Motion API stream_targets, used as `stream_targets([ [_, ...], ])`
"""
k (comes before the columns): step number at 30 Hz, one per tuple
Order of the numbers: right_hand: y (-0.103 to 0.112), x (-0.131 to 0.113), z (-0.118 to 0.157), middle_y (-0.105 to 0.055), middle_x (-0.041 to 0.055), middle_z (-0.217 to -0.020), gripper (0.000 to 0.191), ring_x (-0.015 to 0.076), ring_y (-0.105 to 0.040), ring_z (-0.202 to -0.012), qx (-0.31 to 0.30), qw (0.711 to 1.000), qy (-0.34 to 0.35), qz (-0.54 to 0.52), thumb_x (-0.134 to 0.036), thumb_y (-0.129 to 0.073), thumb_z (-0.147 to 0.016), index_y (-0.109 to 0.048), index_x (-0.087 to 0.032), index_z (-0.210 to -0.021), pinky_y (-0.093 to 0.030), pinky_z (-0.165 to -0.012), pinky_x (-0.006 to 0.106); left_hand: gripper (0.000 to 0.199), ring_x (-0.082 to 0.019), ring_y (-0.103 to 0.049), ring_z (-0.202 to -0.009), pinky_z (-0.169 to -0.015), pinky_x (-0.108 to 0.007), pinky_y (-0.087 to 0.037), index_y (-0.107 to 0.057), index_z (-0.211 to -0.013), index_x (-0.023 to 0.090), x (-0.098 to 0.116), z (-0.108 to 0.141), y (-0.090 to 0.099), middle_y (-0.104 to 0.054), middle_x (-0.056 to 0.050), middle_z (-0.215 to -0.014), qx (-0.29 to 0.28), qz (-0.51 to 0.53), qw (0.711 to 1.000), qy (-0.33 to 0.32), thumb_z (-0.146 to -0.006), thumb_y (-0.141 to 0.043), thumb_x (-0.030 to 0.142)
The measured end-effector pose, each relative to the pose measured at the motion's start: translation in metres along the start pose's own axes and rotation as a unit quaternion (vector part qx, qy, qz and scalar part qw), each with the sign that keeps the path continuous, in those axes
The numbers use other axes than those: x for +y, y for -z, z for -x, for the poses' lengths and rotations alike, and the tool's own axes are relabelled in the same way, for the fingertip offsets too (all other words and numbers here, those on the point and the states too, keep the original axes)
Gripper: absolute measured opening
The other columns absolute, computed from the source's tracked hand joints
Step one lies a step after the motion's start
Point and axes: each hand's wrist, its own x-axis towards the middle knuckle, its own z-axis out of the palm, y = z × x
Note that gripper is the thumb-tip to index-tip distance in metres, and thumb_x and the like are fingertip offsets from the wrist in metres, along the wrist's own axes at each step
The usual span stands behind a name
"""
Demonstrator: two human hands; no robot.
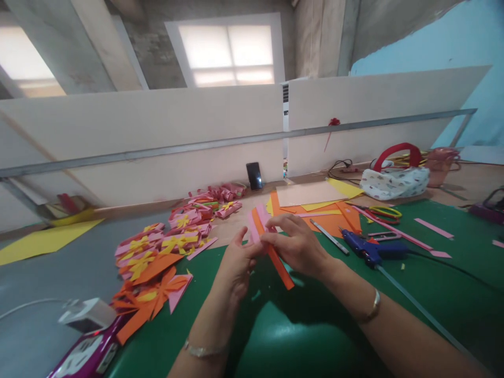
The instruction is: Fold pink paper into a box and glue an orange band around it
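My left hand [241, 257] and my right hand [295, 244] meet over the green mat [275, 336]. Between them is a pink folded paper piece [255, 229], with an orange paper strip [279, 266] laid along it and its loose end hanging toward me. The fingers of my left hand close around the pink paper from the left side. My right thumb and fingers pinch the orange strip against it. Just right of my right hand lie a pen [329, 237] and a blue glue gun [364, 249] with a clear glue stick in its back.
Pink, yellow and orange paper pieces [173, 241] are heaped at left. A white plug adapter [88, 314] sits on a purple power strip [90, 349]. Scissors [380, 214], paper sheets [307, 193], a fabric basket [394, 182] and a phone [254, 176] stand or lie farther back.
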Motion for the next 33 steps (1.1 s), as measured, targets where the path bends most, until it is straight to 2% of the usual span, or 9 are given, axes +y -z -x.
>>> stream_targets([
  [4,0.000,-0.002,-0.001,-0.064,0.0069,-0.092,0.016,0.0179,-0.054,-0.090,0.035,0.999,-0.008,-0.018,-0.016,-0.050,-0.088,-0.066,-0.019,-0.090,-0.043,-0.079,0.031,0.091,-0.004,-0.048,-0.046,-0.043,-0.014,-0.030,-0.029,-0.138,0.018,0.002,0.002,-0.001,-0.062,0.004,-0.063,-0.032,0.006,0.999,-0.030,-0.060,-0.075,0.016],
  [8,-0.002,0.000,-0.001,-0.066,0.0061,-0.085,0.015,0.0171,-0.056,-0.082,0.067,0.996,-0.033,-0.057,-0.021,-0.053,-0.087,-0.068,-0.018,-0.086,-0.045,-0.074,0.030,0.045,-0.010,-0.059,-0.066,-0.060,-0.019,-0.043,-0.062,-0.107,0.013,0.002,0.000,0.001,-0.068,-0.003,-0.077,-0.066,-0.054,0.993,-0.083,-0.066,-0.071,0.028],
  [11,-0.001,0.003,0.000,-0.067,0.0066,-0.087,0.016,0.0180,-0.058,-0.083,0.077,0.992,-0.064,-0.080,-0.018,-0.053,-0.086,-0.069,-0.019,-0.088,-0.047,-0.073,0.032,0.029,-0.017,-0.062,-0.081,-0.074,-0.027,-0.047,-0.067,-0.095,0.016,0.003,-0.003,0.003,-0.069,-0.005,-0.090,-0.050,-0.134,0.978,-0.152,-0.073,-0.063,0.034],
  [13,0.000,0.005,0.001,-0.067,0.0069,-0.087,0.014,0.0188,-0.059,-0.084,0.083,0.985,-0.103,-0.109,-0.018,-0.057,-0.083,-0.070,-0.020,-0.090,-0.048,-0.075,0.033,0.027,-0.021,-0.061,-0.089,-0.083,-0.035,-0.045,-0.068,-0.093,0.019,0.005,-0.002,0.004,-0.069,-0.006,-0.094,-0.012,-0.227,0.948,-0.222,-0.076,-0.058,0.037],
  [17,0.002,0.007,0.002,-0.069,0.0063,-0.089,0.013,0.0189,-0.061,-0.085,0.086,0.960,-0.190,-0.188,-0.022,-0.062,-0.080,-0.070,-0.021,-0.091,-0.050,-0.071,0.031,0.032,-0.027,-0.054,-0.101,-0.095,-0.042,-0.035,-0.070,-0.091,0.024,0.010,0.003,0.003,-0.066,-0.007,-0.097,0.083,-0.427,0.821,-0.369,-0.066,-0.069,0.044],
  [21,0.006,0.005,0.000,-0.068,0.0054,-0.079,0.012,0.0165,-0.060,-0.073,0.066,0.945,-0.219,-0.233,-0.027,-0.062,-0.080,-0.070,-0.018,-0.083,-0.047,-0.058,0.026,0.033,-0.027,-0.056,-0.102,-0.093,-0.039,-0.037,-0.070,-0.094,0.027,0.010,0.005,0.004,-0.069,-0.006,-0.098,0.028,-0.430,0.810,-0.398,-0.063,-0.074,0.037],
  [26,0.009,0.001,-0.003,-0.067,0.0039,-0.072,0.011,0.0137,-0.056,-0.062,0.009,0.946,-0.225,-0.231,-0.022,-0.061,-0.080,-0.069,-0.014,-0.078,-0.042,-0.055,0.024,0.020,-0.030,-0.057,-0.103,-0.096,-0.046,-0.029,-0.072,-0.088,0.030,0.008,0.006,0.007,-0.072,-0.006,-0.090,0.058,-0.511,0.755,-0.406,-0.070,-0.067,0.036],
  [30,0.017,-0.002,-0.009,-0.068,0.0029,-0.074,0.010,0.0141,-0.059,-0.065,-0.068,0.953,-0.207,-0.210,-0.019,-0.059,-0.082,-0.068,-0.016,-0.082,-0.043,-0.058,0.024,0.016,-0.024,-0.064,-0.080,-0.078,-0.036,-0.041,-0.073,-0.084,0.028,0.013,0.009,0.005,-0.074,-0.004,-0.080,0.019,-0.499,0.778,-0.382,-0.072,-0.063,0.035],
  [33,0.041,-0.019,-0.008,-0.068,0.0091,-0.089,0.021,0.0207,-0.061,-0.082,-0.111,0.970,-0.193,-0.095,-0.021,-0.062,-0.080,-0.065,-0.014,-0.100,-0.048,-0.069,0.031,0.013,-0.023,-0.064,-0.070,-0.064,-0.030,-0.043,-0.073,-0.076,0.028,0.016,0.011,0.002,-0.073,-0.002,-0.073,0.024,-0.463,0.805,-0.371,-0.070,-0.064,0.034],
])
